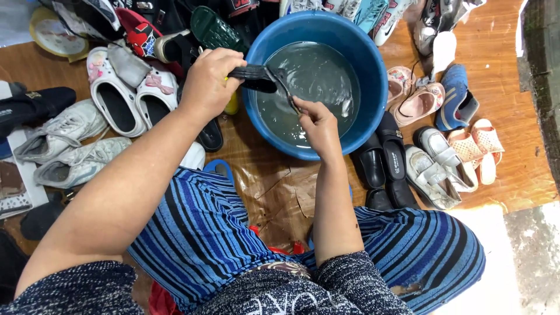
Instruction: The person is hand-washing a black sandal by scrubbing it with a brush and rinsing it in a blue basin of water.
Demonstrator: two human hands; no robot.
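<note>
basin of murky water is the landmark. left hand, over its left rim, is closed on the sole of a black sandal; right hand, above the water, pinches the sandal's strap. sandal sits over the water, apparently wet: washing looks under way, not finished. white clogs left of basin, black shoes right, look dry.

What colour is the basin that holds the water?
The basin is blue, seen clearly in the head view.
</note>
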